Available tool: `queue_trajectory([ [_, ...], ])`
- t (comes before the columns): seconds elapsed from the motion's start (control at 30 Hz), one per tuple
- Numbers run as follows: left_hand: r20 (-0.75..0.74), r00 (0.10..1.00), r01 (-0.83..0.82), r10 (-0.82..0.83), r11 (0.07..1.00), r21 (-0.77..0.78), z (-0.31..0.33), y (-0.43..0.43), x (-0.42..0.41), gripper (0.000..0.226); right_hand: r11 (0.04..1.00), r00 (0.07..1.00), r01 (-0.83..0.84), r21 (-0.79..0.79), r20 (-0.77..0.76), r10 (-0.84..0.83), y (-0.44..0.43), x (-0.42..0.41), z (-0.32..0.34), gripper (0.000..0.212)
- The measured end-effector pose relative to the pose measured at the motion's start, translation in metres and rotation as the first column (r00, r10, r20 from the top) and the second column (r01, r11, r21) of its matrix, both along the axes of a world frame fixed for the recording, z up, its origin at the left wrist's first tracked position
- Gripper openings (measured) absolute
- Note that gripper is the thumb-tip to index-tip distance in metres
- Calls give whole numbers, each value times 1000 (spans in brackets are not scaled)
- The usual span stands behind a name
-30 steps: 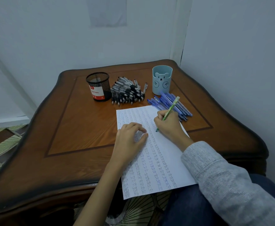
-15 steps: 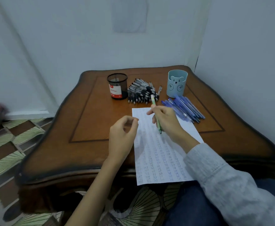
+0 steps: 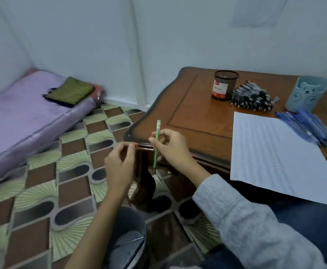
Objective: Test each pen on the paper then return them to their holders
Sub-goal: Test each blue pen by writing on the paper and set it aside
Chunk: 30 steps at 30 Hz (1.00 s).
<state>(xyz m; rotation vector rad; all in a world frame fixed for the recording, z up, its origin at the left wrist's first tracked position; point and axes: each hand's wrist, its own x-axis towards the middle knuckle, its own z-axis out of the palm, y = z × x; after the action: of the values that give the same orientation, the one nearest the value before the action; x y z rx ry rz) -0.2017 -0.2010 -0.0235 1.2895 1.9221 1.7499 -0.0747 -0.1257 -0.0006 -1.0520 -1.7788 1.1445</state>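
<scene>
**A:** Both hands are coming off the paper [image 3: 275,158] vs a sec ago. They're now hanging just past the desk's [image 3: 197,121] near-left corner, over the floor, w/ a bin [image 3: 127,235] right below.

**B:** Grip status?

**A:** Right hand [image 3: 170,150] is pinching the green pen [image 3: 156,146] mid-barrel, holding it upright, tip pointing down. Left hand [image 3: 120,167] is curling beside it, thumb & forefinger meeting. Can't tell if it's pinching anything.

**B:** Rest of the stuff?

**A:** Mesh holder [image 3: 225,85] & bear holder [image 3: 306,96] are standing along the far edge, w/ black pens [image 3: 252,99] lying between them. Blue pens [image 3: 310,127] are lying in front of the bear holder, next to the paper.

**B:** What's going wrong from here?

**A:** Prob the pen slipping. It's hanging over the bin, not the desk, so a loose pinch is sending it in there. Also the paper's overhanging the near edge, so a sleeve brushing it is dragging it off.
</scene>
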Motion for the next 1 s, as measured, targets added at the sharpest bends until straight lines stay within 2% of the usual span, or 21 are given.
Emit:
queue_trajectory([
  [0.13,85,984,-150,153,988,-48,-37,-57,-34,20,985,984,-161,-64,69,165,-44,-45,-35,43],
  [0.37,117,946,-279,301,945,-173,-95,-126,-62,20,938,919,-294,-182,217,330,-96,-82,-104,46],
  [0.43,97,949,-274,300,937,-219,-107,-133,-62,19,926,857,-300,-227,363,367,-100,-85,-119,51],
  [0.5,49,960,-249,275,924,-291,-118,-136,-62,15,937,734,-314,-155,586,343,-98,-83,-131,59],
  [0.53,29,966,-233,256,917,-323,-122,-136,-61,14,940,709,-317,-128,627,324,-97,-81,-132,62],
  [0.7,16,986,-149,164,932,-331,-112,-121,-57,12,932,720,-349,-96,609,332,-85,-77,-113,61],
  [0.87,7,998,-67,70,972,-226,-70,-86,-52,12,945,815,-327,17,512,272,-59,-60,-61,44],
  [1.0,-1,1000,-5,5,995,-99,-25,-50,-37,13,969,921,-235,80,336,196,-37,-25,-5,24],
])
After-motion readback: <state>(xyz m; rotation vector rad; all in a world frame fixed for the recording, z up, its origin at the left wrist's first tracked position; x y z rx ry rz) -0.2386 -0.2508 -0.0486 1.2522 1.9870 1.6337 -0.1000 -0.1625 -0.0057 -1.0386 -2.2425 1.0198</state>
